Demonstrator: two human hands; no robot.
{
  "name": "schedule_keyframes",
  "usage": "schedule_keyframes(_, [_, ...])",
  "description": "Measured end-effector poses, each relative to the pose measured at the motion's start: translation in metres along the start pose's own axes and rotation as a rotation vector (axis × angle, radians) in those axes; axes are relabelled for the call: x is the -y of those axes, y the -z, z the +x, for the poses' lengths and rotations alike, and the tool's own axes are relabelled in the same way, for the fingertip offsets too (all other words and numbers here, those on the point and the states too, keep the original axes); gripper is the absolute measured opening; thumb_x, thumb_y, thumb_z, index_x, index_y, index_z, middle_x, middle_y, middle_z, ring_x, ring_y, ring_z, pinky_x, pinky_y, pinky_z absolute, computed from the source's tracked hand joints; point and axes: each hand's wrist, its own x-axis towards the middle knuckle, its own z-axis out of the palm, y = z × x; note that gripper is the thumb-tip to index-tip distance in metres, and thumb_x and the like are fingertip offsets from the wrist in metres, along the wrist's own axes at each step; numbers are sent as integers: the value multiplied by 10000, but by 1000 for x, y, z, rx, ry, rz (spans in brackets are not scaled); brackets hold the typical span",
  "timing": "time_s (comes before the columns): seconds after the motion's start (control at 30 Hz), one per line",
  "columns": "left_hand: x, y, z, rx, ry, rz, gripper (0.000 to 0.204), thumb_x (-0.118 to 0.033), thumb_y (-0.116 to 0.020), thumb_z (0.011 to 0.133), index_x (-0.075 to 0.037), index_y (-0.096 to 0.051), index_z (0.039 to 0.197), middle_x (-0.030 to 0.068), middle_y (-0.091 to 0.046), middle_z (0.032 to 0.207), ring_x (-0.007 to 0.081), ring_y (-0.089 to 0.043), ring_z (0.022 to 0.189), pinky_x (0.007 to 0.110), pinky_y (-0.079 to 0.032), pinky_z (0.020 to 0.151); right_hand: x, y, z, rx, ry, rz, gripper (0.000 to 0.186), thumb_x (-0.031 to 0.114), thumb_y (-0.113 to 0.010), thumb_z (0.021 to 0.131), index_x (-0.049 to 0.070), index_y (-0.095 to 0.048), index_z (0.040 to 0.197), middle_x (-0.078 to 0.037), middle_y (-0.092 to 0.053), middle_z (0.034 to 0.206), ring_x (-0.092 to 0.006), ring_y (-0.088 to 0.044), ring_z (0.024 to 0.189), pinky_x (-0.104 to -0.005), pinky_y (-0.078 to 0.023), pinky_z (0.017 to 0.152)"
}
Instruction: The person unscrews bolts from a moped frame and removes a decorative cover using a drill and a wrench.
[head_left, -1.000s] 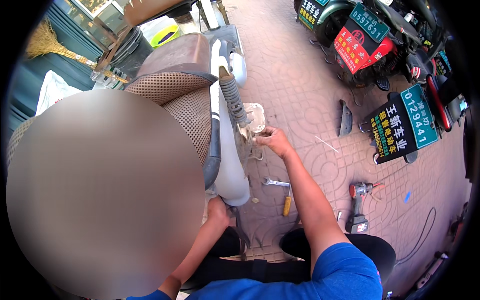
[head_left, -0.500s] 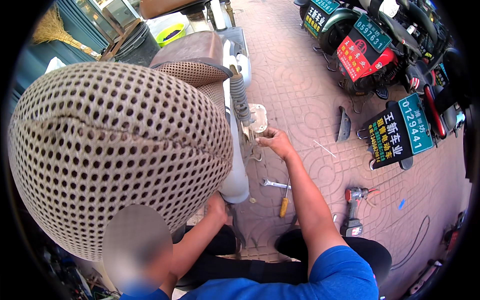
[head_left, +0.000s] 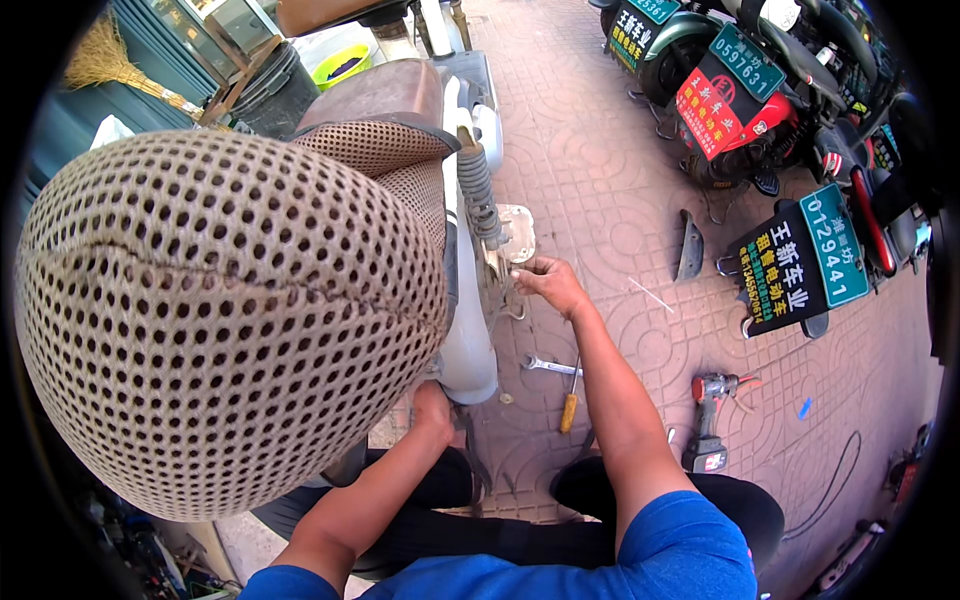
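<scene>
A scooter with a beige mesh-covered seat (head_left: 230, 310) stands at my left and fills much of the view. My right hand (head_left: 553, 284) reaches to its side, thumb and fingertips pinched together at the lower end of a grey coil-spring shock absorber (head_left: 477, 190). Whatever lies between those fingertips is too small to make out. Just beyond them is a pale metal plate (head_left: 517, 232). My left hand (head_left: 432, 410) reaches in under the rear of the scooter's grey body panel (head_left: 468, 372); its fingers are hidden there.
On the paving right of the scooter lie a wrench (head_left: 550, 366), a yellow-handled screwdriver (head_left: 569, 412), a red and black cordless power tool (head_left: 709, 420) and a dark curved part (head_left: 688, 246). Parked scooters (head_left: 735, 110) line the right. A black bin (head_left: 275, 95) and straw broom (head_left: 110, 60) are far left.
The mesh seat sits slightly farther left in view, so more of my left forearm shows. My right fingertips have shifted very slightly; both hands stay at the same places.
</scene>
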Motion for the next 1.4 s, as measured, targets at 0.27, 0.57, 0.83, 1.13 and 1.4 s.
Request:
schedule_keyframes(0.27, [-32,-26,-45,65,57,-2,386,-493,-417,1050,-174,-616,1137,15,-685,985,188,-642,815,362,-411,622,2,9,0,-5,-77,-110,278,216,-785,908,-19,-737,1049,-42,-723,907,-108,-651,775,-284,-560,715])
schedule_keyframes(0.57, [-35,-23,-50,50,22,-9,383,-485,-420,1052,-165,-612,1143,17,-687,977,181,-632,788,347,-397,588,-3,1,1,26,61,-98,294,252,-787,912,-18,-736,1015,-26,-699,835,-104,-635,735,-282,-549,688])
schedule_keyframes(0.83, [-34,-23,-50,24,-7,-9,388,-474,-407,1061,-146,-598,1144,28,-673,963,186,-609,740,345,-393,563,-1,-5,2,-41,-13,-132,343,312,-763,930,-24,-738,993,-35,-703,836,-103,-631,706,-280,-540,644])
schedule_keyframes(1.13, [-31,-20,-44,33,11,-2,385,-453,-383,1070,-135,-589,1137,41,-670,955,192,-614,732,345,-404,556,-3,3,2,-53,-22,-282,381,357,-767,921,-21,-733,900,-31,-681,748,-106,-621,655,-286,-521,611])
schedule_keyframes(1.4, [-20,-20,-33,-40,-54,17,360,-425,-390,1067,-134,-592,1131,38,-672,932,192,-617,713,353,-410,552,2,2,-3,-89,-33,-295,454,422,-776,900,-21,-721,818,-51,-648,670,-106,-579,600,-281,-502,581])
